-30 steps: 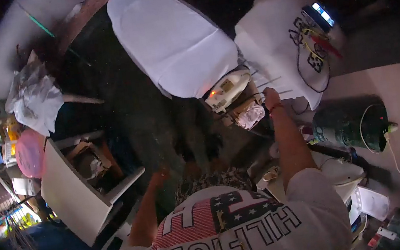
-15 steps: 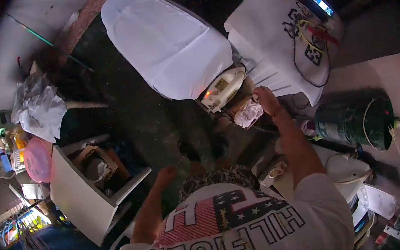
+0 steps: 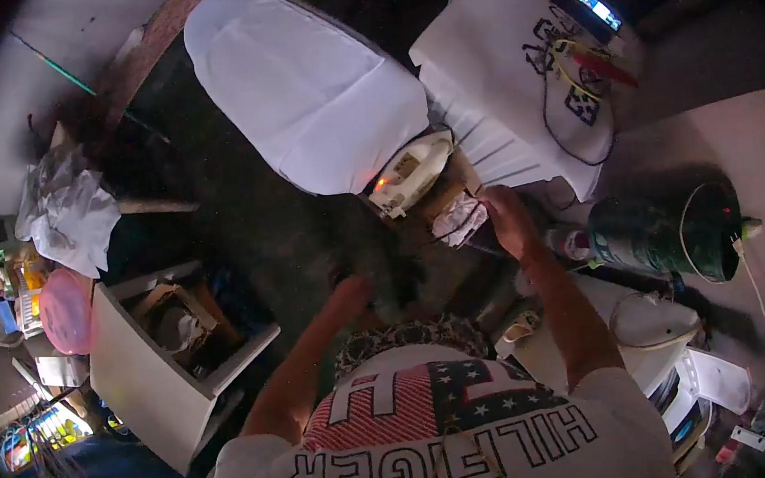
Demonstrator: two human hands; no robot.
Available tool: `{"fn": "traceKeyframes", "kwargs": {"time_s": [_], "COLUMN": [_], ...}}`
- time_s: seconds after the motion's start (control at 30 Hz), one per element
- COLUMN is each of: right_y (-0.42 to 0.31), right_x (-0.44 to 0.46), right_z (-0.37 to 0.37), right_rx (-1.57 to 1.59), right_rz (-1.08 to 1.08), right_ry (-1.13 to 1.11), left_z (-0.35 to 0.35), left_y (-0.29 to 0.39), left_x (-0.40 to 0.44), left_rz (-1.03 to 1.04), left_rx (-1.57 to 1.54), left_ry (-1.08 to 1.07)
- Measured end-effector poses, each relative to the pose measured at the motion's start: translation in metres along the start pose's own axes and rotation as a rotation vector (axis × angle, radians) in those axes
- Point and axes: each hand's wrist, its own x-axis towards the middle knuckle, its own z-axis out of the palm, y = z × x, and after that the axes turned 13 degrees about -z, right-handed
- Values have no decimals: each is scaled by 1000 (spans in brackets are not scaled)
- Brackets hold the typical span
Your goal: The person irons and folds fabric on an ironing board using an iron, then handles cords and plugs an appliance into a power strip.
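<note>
My right hand (image 3: 507,214) is at the right edge of a crumpled pale cloth (image 3: 459,220), its fingers bent and seemingly closed on that edge. The cloth lies at the near end of a white-covered ironing board (image 3: 306,86). Beside it rests a cream clothes iron (image 3: 415,176) with a small orange light glowing. Low over the dark floor, in front of my body, is my left hand (image 3: 351,295); its fingers are too dim and blurred to make out, and it touches nothing that I can see.
Right of the board, a white-covered surface (image 3: 473,46) bears a lit phone (image 3: 598,8) and dark cords. A dark green bucket (image 3: 664,233) lies sideways at right. At left are an open white drawer unit (image 3: 146,373), a pink basin (image 3: 67,311) and a crumpled plastic bag (image 3: 69,211).
My right hand has come down along the cloth's right side, nearer to me. My left hand has moved forward and to the right. The view has shifted slightly; the iron stays put.
</note>
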Motion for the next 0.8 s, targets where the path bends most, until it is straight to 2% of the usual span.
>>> {"fn": "traceKeyframes", "kwargs": {"time_s": [0.07,0.1,0.17,0.37,0.47,0.57,0.67,0.7,0.77,0.8], "right_y": [0,-9,-36,-73,-52,-20,7,29,59,70], "right_x": [24,32,47,53,47,51,63,57,51,47], "right_z": [8,10,6,-4,-1,2,1,5,8,12], "right_rx": [70,-24,-212,-187,-270,-269,-418,-486,-451,-430], "right_rz": [-48,-106,-216,-183,-201,-65,-46,-85,-8,27], "right_ry": [-20,-55,-129,-161,-168,-111,-194,-221,-240,-253], "left_z": [9,9,-15,19,28,45,8,8,17,14], "left_y": [16,34,134,153,149,94,96,81,44,48], "left_x": [14,15,-8,30,32,55,36,42,66,64], "left_rz": [107,165,294,680,474,181,-126,-61,71,67], "left_rx": [-164,-196,-80,-130,-112,-188,-66,-88,-136,-95], "left_ry": [88,154,363,137,74,43,25,58,130,152]}}
